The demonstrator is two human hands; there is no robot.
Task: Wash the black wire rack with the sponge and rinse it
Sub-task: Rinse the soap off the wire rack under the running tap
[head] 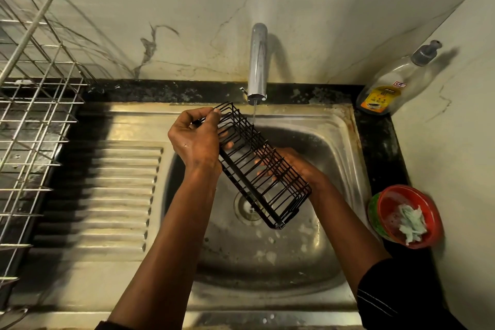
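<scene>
1. Head view, centre: black wire rack (263,166), held in the air over the sink (338,126) basin, just below the tap (257,61); thin water stream (254,112) landing on its far end.
2. Long axis on a diagonal: far end up and to the left beside the tap mouth, near end down and to the right, over the drain (242,206).
3. At the far end, left hand (197,139): thumb and fingertips pinched together on the top wire; other fingers only glimpsed through the bars.
4. Along the right side, right hand (297,166): largely hidden behind the wires; fingers seen through them, straight and slightly apart, lying against the rack; thumb hidden.
5. Drain partly covered by the rack's near end.
6. Back right corner: clear pump bottle (388,88), leaning; yellow label, print too blurred to read; small white sticker with red marks, also unreadable.
7. Right of the basin: red bowl (428,201) with a pale shredded scrap (409,220) inside; impossible to say whether a sponge.
8. Left edge: silver dish rack (34,104), cut off by the frame.
</scene>
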